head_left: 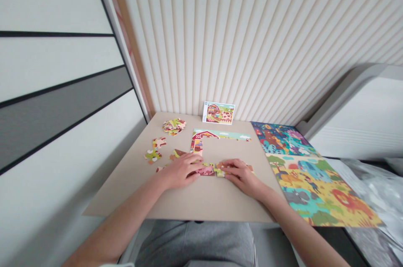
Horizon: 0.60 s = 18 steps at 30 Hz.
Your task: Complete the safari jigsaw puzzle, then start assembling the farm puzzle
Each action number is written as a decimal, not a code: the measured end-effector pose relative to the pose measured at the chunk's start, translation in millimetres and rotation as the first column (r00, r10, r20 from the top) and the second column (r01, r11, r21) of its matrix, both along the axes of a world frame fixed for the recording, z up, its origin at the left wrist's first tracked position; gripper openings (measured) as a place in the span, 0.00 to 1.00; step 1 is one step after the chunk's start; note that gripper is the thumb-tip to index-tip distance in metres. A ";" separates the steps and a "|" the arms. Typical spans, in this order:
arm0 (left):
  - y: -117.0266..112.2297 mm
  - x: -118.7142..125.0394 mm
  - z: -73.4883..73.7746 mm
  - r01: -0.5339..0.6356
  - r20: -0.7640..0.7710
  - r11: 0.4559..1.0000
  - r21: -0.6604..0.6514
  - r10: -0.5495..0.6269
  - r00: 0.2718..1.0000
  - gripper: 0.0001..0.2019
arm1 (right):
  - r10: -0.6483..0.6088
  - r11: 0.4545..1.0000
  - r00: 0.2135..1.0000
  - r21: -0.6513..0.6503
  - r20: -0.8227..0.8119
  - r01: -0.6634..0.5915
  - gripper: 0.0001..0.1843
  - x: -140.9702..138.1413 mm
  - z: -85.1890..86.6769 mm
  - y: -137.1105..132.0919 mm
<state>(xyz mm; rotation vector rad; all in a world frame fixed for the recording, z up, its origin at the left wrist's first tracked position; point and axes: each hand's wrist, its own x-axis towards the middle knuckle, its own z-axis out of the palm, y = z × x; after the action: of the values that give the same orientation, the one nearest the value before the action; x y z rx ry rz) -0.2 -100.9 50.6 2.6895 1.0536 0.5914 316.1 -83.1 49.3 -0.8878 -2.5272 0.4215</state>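
My left hand (183, 170) rests on the board with bent fingers gripping a pink puzzle piece (206, 170) in the lower row. Opposite it, my right hand (243, 176) has its fingers closed on a yellow-green puzzle piece (219, 171), close beside the pink one; whether the two interlock I cannot tell. More of the row lies under my right fingers, partly hidden. Above the hands, joined pieces form a top strip with a red barn (204, 134) and sky, and a left edge (198, 146) running down toward my left fingers.
Loose pieces lie at the left: a pile (174, 126), a brown-and-white piece (159, 142) and a green piece (153, 156). A farm picture card (218, 113) leans on the pleated wall. Two finished puzzles, a dark blue one (283, 137) and an animal one (317, 191), lie at the right.
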 end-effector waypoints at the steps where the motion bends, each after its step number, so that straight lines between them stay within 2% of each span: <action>1: 0.0 -0.3 -0.6 0.000 -0.004 1.000 -0.002 0.000 1.000 0.19 | 0.010 1.000 1.000 0.005 0.007 -0.010 0.17 -1.4 -0.1 0.1; 10: -0.6 -0.4 -1.2 -0.006 -0.024 1.000 -0.011 0.005 1.000 0.18 | 0.047 0.998 0.998 0.045 0.038 -0.049 0.19 -6.3 -2.2 3.2; 18: -0.8 0.2 -0.3 -0.001 0.003 1.000 -0.001 0.001 1.000 0.18 | 0.014 0.998 0.999 0.052 0.043 -0.016 0.20 -8.8 -3.4 2.6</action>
<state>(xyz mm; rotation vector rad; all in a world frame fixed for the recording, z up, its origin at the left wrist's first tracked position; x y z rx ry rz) 0.0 -101.7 50.2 2.6867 1.0549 0.5945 307.3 -80.5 46.0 -0.8669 -2.5730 0.3423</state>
